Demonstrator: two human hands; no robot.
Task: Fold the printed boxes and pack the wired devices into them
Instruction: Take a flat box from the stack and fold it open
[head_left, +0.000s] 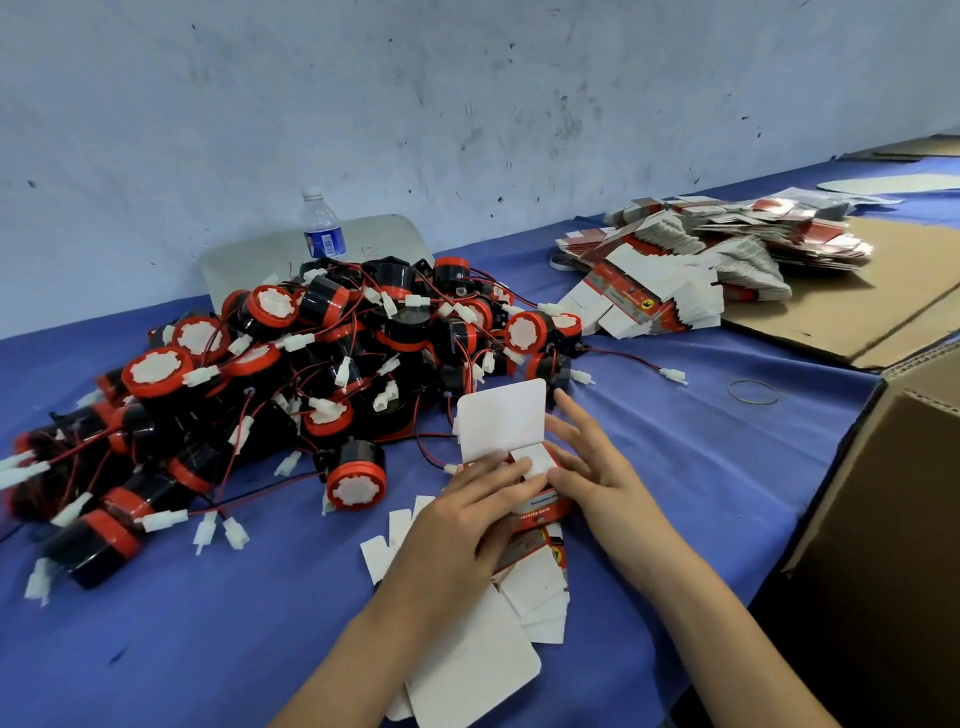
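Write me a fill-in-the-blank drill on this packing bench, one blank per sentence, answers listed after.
1. Both the left hand and the right hand work on one printed ____ near the table's front edge.
2. The table is covered in a ____ cloth.
3. Behind the pile of red and black wired devices stands a plastic water ____.
4. A lone rubber band lies between the right hand and the big brown ____ carton at the right edge.

Missing words: box; blue; bottle; cardboard
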